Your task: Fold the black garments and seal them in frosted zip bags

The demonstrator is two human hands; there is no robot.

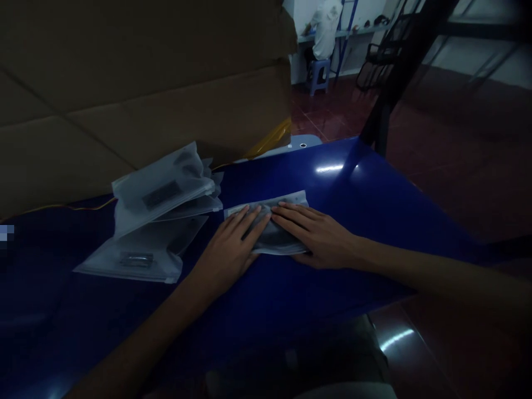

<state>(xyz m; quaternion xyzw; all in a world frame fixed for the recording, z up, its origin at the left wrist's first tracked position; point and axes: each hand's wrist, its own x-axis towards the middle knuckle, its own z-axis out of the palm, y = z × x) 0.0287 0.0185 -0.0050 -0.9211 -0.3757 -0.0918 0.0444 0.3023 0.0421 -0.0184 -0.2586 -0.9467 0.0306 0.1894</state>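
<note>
A frosted zip bag (pixel 277 237) with something dark inside lies flat on the blue table (pixel 353 205). My left hand (pixel 233 241) rests on its left part, fingers stretched out. On its right part lies my right hand (pixel 322 233), palm down with the fingers extended. The fingertips of both hands come close together near the bag's middle. Left of my hands are several more frosted zip bags (pixel 162 191), stacked unevenly. The lowest bag (pixel 137 257) in that pile shows a small dark-framed rectangle through its front.
A large cardboard box (pixel 145 72) stands along the table's back left, with yellow tape (pixel 270 138) at its corner. A dark metal post (pixel 386 105) rises by the far right corner. In the background a person (pixel 326 27) sits on a blue stool (pixel 319 75).
</note>
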